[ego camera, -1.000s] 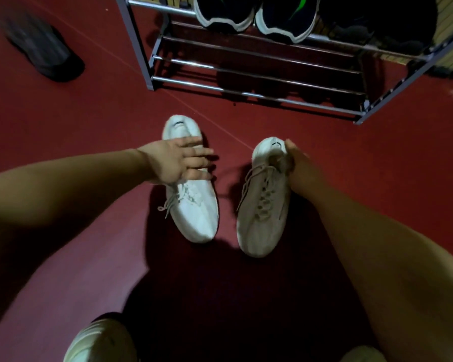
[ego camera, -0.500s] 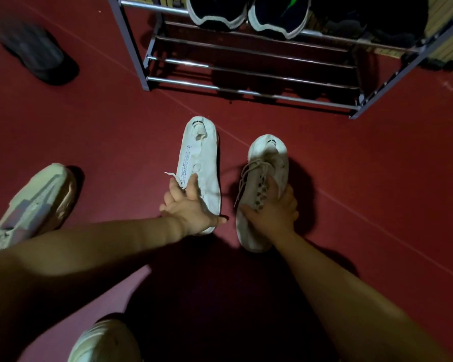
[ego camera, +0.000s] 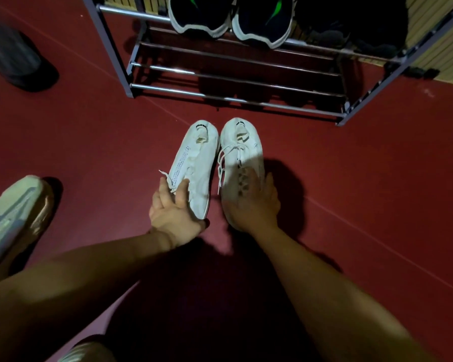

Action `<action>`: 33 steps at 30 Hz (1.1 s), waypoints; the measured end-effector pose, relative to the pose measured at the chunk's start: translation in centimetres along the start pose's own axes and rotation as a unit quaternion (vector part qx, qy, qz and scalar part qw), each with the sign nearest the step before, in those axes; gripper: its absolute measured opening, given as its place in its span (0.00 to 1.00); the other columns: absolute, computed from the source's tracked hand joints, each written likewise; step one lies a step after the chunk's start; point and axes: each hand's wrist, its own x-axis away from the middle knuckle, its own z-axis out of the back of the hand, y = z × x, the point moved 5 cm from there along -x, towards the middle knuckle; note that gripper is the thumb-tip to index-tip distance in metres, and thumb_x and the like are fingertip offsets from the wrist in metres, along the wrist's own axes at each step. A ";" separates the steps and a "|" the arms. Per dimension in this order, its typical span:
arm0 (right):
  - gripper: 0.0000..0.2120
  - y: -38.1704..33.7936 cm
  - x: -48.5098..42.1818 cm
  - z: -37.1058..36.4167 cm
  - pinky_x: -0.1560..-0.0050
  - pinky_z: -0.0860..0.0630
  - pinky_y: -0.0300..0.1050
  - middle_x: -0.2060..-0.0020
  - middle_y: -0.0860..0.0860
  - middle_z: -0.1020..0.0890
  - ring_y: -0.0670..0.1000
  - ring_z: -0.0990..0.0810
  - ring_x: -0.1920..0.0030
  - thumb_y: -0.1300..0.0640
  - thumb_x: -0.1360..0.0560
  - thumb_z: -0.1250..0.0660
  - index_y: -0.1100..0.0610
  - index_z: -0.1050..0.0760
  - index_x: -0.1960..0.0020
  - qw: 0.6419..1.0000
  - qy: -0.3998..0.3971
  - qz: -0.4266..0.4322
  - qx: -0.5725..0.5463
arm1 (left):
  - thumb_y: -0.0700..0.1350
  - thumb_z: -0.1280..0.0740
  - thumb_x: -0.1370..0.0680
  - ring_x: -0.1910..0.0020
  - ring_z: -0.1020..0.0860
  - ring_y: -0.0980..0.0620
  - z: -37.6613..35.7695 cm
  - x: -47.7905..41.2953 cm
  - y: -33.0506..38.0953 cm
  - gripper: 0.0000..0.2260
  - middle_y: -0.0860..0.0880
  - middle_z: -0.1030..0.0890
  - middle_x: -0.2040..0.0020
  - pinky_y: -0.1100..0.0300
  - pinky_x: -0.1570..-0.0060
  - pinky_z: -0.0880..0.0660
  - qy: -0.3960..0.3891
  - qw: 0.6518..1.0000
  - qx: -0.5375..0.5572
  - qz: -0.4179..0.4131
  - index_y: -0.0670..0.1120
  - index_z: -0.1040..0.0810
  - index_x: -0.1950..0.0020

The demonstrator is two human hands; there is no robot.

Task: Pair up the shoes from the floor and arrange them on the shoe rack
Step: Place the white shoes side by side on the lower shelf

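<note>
Two white lace-up sneakers lie side by side on the red floor, heels toward the rack. My left hand (ego camera: 174,210) grips the toe end of the left white sneaker (ego camera: 196,158), which is tipped onto its side. My right hand (ego camera: 254,202) lies over the laces and toe of the right white sneaker (ego camera: 239,150), which stands upright. The two shoes nearly touch at the heels. The metal shoe rack (ego camera: 230,99) stands just beyond them, with a pair of dark sneakers with white soles (ego camera: 230,19) on an upper shelf.
A pale multicoloured sneaker (ego camera: 13,218) lies on the floor at the left edge. A dark grey shoe (ego camera: 19,61) lies at the far left. More dark shoes (ego camera: 356,24) sit on the rack's right side. The rack's low bars are bare.
Both hands slid from the heels down to the toe ends. The left sneaker turned onto its side, and the two shoes came together in front of the rack.
</note>
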 end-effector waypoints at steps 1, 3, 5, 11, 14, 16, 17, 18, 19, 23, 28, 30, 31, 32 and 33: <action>0.45 0.9 1.1 -0.7 0.28 0.52 0.58 0.24 0.59 0.59 0.60 0.55 0.25 0.36 0.30 0.35 0.45 0.59 0.24 1.000 -0.020 -0.005 0.018 | 0.64 0.29 0.34 0.25 0.55 0.40 -0.2 0.0 -0.2 0.48 0.42 0.61 0.23 0.49 0.28 0.50 0.001 1.000 -0.001 0.007 0.56 0.55 0.23; 0.52 2.4 2.5 -1.8 0.28 0.53 0.56 0.25 0.60 0.60 0.59 0.57 0.25 0.36 0.33 0.31 0.45 0.63 0.24 0.998 -0.044 0.010 0.044 | 0.67 0.30 0.35 0.25 0.54 0.39 -0.4 0.2 -0.7 0.49 0.41 0.58 0.24 0.48 0.27 0.49 0.001 1.000 -0.007 0.021 0.57 0.55 0.23; 0.52 3.0 2.8 -1.9 0.28 0.53 0.55 0.25 0.60 0.58 0.59 0.56 0.25 0.35 0.34 0.31 0.45 0.62 0.24 0.998 -0.031 0.032 0.049 | 0.67 0.29 0.35 0.26 0.51 0.39 -0.4 0.3 -0.6 0.49 0.39 0.53 0.25 0.48 0.27 0.47 0.019 1.000 -0.016 0.012 0.56 0.53 0.23; 0.52 2.5 1.8 -1.4 0.29 0.53 0.59 0.25 0.59 0.63 0.60 0.58 0.25 0.33 0.34 0.32 0.41 0.66 0.26 0.993 -0.058 0.032 0.094 | 0.66 0.34 0.44 0.30 0.43 0.42 0.9 0.4 0.0 0.47 0.42 0.42 0.29 0.50 0.31 0.43 0.072 0.992 0.107 0.008 0.56 0.41 0.26; 0.49 2.1 1.6 -1.5 0.29 0.52 0.59 0.25 0.59 0.61 0.61 0.56 0.25 0.38 0.32 0.32 0.39 0.63 0.25 0.996 -0.041 0.040 0.070 | 0.69 0.36 0.47 0.30 0.43 0.43 1.6 0.2 0.0 0.49 0.43 0.41 0.30 0.53 0.30 0.42 0.050 0.982 0.184 0.012 0.56 0.40 0.27; 0.45 2.0 1.5 -1.1 0.29 0.50 0.56 0.25 0.60 0.59 0.63 0.53 0.26 0.42 0.31 0.33 0.40 0.59 0.24 0.998 -0.026 0.059 0.013 | 0.69 0.39 0.49 0.29 0.42 0.44 2.2 0.1 0.3 0.50 0.44 0.40 0.30 0.53 0.29 0.42 0.049 0.971 0.232 0.016 0.56 0.38 0.27; 0.44 2.0 1.4 -0.9 0.28 0.49 0.55 0.25 0.61 0.59 0.64 0.51 0.26 0.41 0.32 0.35 0.42 0.57 0.24 0.997 -0.027 0.066 -0.013 | 0.68 0.40 0.49 0.30 0.41 0.44 2.5 0.1 0.5 0.50 0.44 0.39 0.31 0.54 0.29 0.42 0.053 0.967 0.249 0.015 0.56 0.38 0.27; 0.44 2.1 1.1 -0.7 0.28 0.48 0.53 0.25 0.61 0.58 0.64 0.51 0.27 0.40 0.34 0.37 0.42 0.56 0.24 0.996 -0.034 0.067 -0.037 | 0.68 0.40 0.49 0.30 0.40 0.44 2.7 0.0 0.8 0.49 0.43 0.38 0.31 0.54 0.29 0.42 0.055 0.963 0.264 0.013 0.55 0.37 0.28; 0.44 2.2 0.8 -0.4 0.27 0.47 0.51 0.25 0.60 0.56 0.63 0.50 0.27 0.39 0.36 0.39 0.42 0.54 0.24 0.994 -0.043 0.064 -0.078 | 0.67 0.40 0.49 0.30 0.40 0.44 3.0 -0.1 1.1 0.49 0.44 0.38 0.31 0.55 0.29 0.42 0.055 0.959 0.277 0.009 0.55 0.36 0.28; 0.37 1.6 0.0 2.3 0.29 0.37 0.45 0.28 0.55 0.38 0.54 0.36 0.30 0.42 0.38 0.33 0.45 0.37 0.30 0.929 -0.016 0.067 -0.363 | 0.66 0.39 0.48 0.30 0.39 0.46 4.3 -0.6 3.3 0.48 0.45 0.37 0.33 0.60 0.33 0.44 0.062 0.949 0.306 -0.044 0.53 0.35 0.28; 0.28 2.5 -0.8 6.2 0.44 0.33 0.24 0.35 0.54 0.28 0.46 0.28 0.38 0.53 0.33 0.33 0.48 0.35 0.34 0.902 0.038 0.097 -0.420 | 0.65 0.37 0.48 0.31 0.39 0.47 6.1 -2.5 6.5 0.47 0.45 0.37 0.32 0.61 0.33 0.44 0.075 0.946 0.306 -0.077 0.53 0.35 0.29; 0.27 3.4 -1.0 7.4 0.45 0.34 0.23 0.35 0.54 0.28 0.43 0.28 0.40 0.53 0.33 0.34 0.48 0.35 0.35 0.907 0.033 0.119 -0.403 | 0.65 0.34 0.47 0.33 0.34 0.44 6.3 -3.6 7.7 0.45 0.45 0.34 0.33 0.50 0.30 0.38 0.088 0.937 0.326 -0.084 0.53 0.33 0.31; 0.27 3.7 -1.1 8.0 0.46 0.34 0.22 0.36 0.52 0.28 0.37 0.27 0.42 0.54 0.33 0.34 0.50 0.35 0.35 0.906 0.028 0.126 -0.402 | 0.65 0.33 0.46 0.34 0.32 0.45 6.4 -4.0 8.1 0.44 0.45 0.34 0.33 0.47 0.32 0.34 0.096 0.932 0.341 -0.077 0.53 0.32 0.31; 0.27 4.0 -1.2 8.7 0.47 0.34 0.22 0.38 0.49 0.27 0.32 0.26 0.45 0.55 0.33 0.34 0.51 0.35 0.35 0.905 0.025 0.135 -0.403 | 0.64 0.33 0.46 0.34 0.32 0.45 6.5 -4.3 8.5 0.44 0.45 0.34 0.33 0.47 0.33 0.33 0.102 0.926 0.356 -0.068 0.53 0.32 0.31; 0.27 4.4 -1.3 9.4 0.48 0.34 0.22 0.40 0.48 0.28 0.28 0.27 0.47 0.56 0.32 0.34 0.52 0.35 0.35 0.905 0.029 0.146 -0.399 | 0.64 0.33 0.46 0.34 0.31 0.46 6.5 -4.5 8.8 0.44 0.45 0.35 0.33 0.47 0.33 0.33 0.109 0.922 0.367 -0.061 0.53 0.33 0.30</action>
